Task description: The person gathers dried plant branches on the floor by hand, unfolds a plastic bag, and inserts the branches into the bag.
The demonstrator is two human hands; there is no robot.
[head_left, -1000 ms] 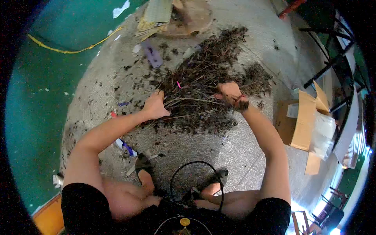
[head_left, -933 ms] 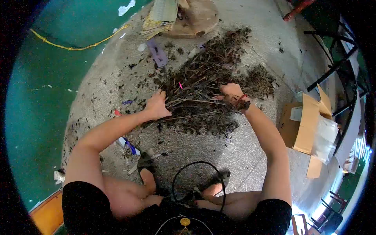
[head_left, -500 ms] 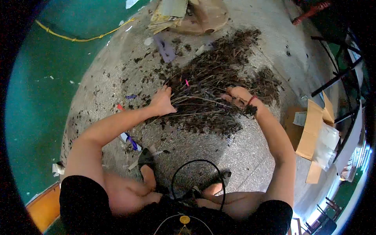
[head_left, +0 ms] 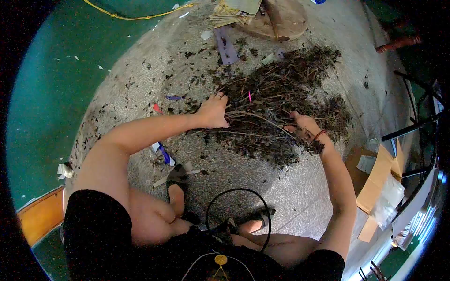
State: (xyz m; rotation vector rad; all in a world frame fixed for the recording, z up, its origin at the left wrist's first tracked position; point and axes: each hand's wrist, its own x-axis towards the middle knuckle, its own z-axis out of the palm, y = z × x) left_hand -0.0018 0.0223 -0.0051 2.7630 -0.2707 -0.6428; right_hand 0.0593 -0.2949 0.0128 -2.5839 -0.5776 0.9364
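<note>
A wide heap of dark dried plants (head_left: 276,89), with long thin stems and crumpled leaves, lies on the speckled floor in front of me. My left hand (head_left: 213,111) is at the heap's left end, thumb and fingers closed around the gathered stem ends. On the right, my right hand (head_left: 305,125) curls its fingers around leafy stems, some of them poking out beside the red bead bracelet (head_left: 319,135). Its fingertips are partly hidden among the leaves. A small pink strip (head_left: 250,96) lies on the stems between the hands.
Behind the heap are a round wooden board (head_left: 281,21) with papers and a purple strip (head_left: 226,47). An open cardboard box (head_left: 377,180) and black metal legs (head_left: 408,126) stand at right. A yellow rope (head_left: 136,17) lies at upper left. Leaf crumbs litter the floor.
The view has turned, so the heap and surroundings appear farther right. Both hands stay at the same parts of the heap, with little movement against it.
</note>
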